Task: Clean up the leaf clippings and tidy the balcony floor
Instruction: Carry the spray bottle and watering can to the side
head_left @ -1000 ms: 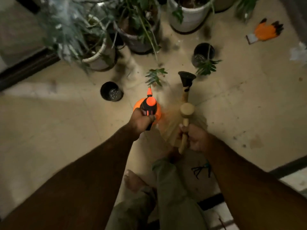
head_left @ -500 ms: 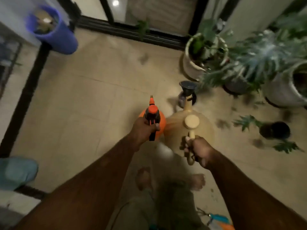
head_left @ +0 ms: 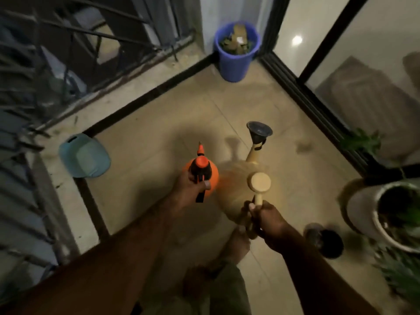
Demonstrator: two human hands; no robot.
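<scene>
My left hand (head_left: 189,186) grips the black trigger head of an orange spray bottle (head_left: 202,171) and holds it above the tiled floor. My right hand (head_left: 266,220) grips the handle of a tan watering can (head_left: 236,189), whose dark rose spout (head_left: 259,133) points away from me. Both are carried side by side in the middle of the view. A blue bucket (head_left: 235,62) full of leaf clippings stands in the far corner.
A light blue dustpan-like tray (head_left: 84,155) lies by the railing (head_left: 45,64) at left. White potted plants (head_left: 386,210) and a small black pot (head_left: 327,243) sit at right. Sliding glass doors (head_left: 341,64) run along the right. My bare feet (head_left: 236,244) show below.
The view has swung left, away from the plants toward the corner with the blue bucket. Both hands keep the same hold on the spray bottle and the watering can.
</scene>
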